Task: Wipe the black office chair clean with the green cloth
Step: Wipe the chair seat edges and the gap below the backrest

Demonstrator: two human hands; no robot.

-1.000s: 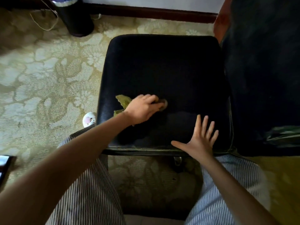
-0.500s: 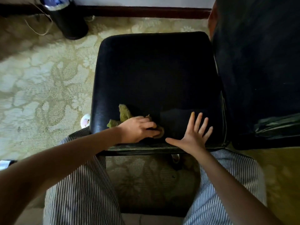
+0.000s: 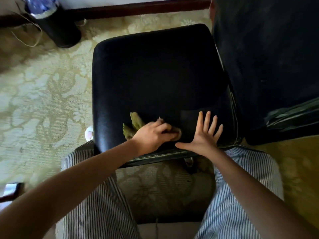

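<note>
On the near edge of the chair seat (image 3: 155,80): cloth (image 3: 136,122), soft, light, bunched under closed left hand (image 3: 151,135). Right hand (image 3: 202,137) open, flat, bracing just beside. Best held balled in palm; slick seat likely lets cloth slide.

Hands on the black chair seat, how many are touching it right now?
2. The left hand presses the crumpled green cloth near the black leather chair seat's front edge; the right hand lies flat, fingers spread, just beside it.
</note>
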